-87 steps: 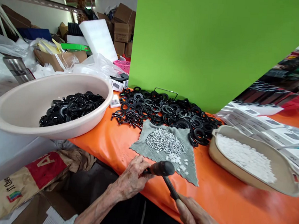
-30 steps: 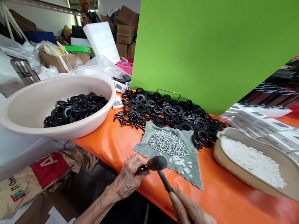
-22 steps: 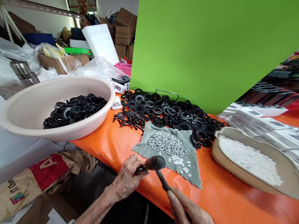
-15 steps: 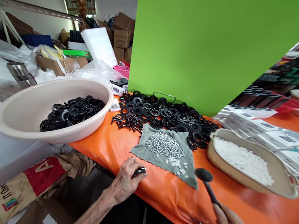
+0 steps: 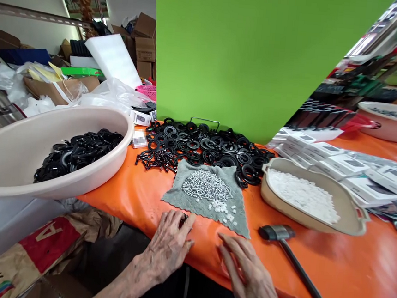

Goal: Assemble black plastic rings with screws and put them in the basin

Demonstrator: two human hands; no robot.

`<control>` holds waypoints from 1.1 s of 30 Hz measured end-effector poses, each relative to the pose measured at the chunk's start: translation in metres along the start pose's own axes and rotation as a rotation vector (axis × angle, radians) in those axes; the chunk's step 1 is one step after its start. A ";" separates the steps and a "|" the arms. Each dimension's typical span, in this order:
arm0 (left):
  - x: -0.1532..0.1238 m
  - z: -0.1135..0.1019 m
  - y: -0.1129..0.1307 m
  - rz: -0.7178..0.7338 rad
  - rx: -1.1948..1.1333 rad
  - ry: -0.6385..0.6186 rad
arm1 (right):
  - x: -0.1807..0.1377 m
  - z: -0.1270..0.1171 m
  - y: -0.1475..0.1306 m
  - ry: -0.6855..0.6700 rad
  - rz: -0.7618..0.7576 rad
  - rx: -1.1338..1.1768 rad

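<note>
My left hand [image 5: 170,244] is closed at the front edge of the orange-covered table. A small dark bit of a black ring-shaped part [image 5: 184,220] shows between its fingers; the rest is hidden. My right hand [image 5: 244,264] is over the tabletop to the right, fingers apart and holding nothing. Beside it a black-handled mallet [image 5: 299,264] lies on the orange cover. Ahead of both hands is a grey-green cloth [image 5: 193,207] bearing a heap of silver screws [image 5: 207,185] and some small white pieces [image 5: 223,207].
Many black rings [image 5: 216,146] are piled behind the cloth, with small black parts [image 5: 159,159] at their left. A large pale basin [image 5: 114,160] holds more black parts. At right stand a beige tray [image 5: 347,222] of white pieces and white boxes [image 5: 339,163]. A green panel [image 5: 244,60] rises behind.
My right hand has let go of the mallet, which now lies on the table, and has moved left toward my left hand. The view has shifted to the right.
</note>
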State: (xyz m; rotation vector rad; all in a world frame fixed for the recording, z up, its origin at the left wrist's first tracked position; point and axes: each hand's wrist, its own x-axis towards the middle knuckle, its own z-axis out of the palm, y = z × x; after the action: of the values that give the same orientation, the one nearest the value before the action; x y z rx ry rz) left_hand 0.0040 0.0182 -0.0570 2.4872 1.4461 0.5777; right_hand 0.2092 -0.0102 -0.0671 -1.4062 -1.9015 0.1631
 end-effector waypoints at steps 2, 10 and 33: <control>-0.003 -0.008 0.000 -0.006 -0.077 -0.001 | 0.013 0.020 -0.012 -0.072 -0.113 0.012; 0.001 -0.005 -0.015 -0.102 -0.330 0.193 | 0.051 0.039 -0.011 -0.328 -0.315 -0.011; -0.006 0.003 -0.015 -0.160 -0.325 0.273 | 0.066 0.045 -0.009 -0.433 -0.366 0.113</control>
State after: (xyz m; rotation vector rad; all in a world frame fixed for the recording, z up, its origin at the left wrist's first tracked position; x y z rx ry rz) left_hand -0.0088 0.0208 -0.0664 2.0833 1.4845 1.0574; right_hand 0.1665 0.0574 -0.0616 -0.9788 -2.4258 0.4150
